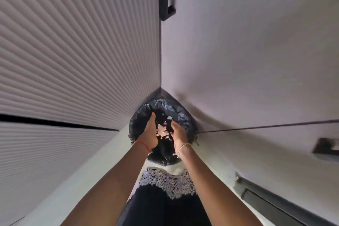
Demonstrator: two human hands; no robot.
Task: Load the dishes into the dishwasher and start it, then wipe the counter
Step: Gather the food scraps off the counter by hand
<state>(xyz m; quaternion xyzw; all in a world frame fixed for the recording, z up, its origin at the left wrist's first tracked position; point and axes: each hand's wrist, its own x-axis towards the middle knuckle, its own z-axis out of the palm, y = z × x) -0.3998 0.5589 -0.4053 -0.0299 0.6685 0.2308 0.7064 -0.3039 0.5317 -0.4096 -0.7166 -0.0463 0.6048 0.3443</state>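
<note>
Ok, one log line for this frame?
left hand: over black bin bag | right hand: opposite | between: pale scraps | grip: unclear | dishwasher: not in view

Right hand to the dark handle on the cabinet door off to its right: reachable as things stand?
Probably yes. Nothing stands between the right hand and the dark handle. But that hand seems busy with pale scraps over the bin bag, so it must free up first.
</note>
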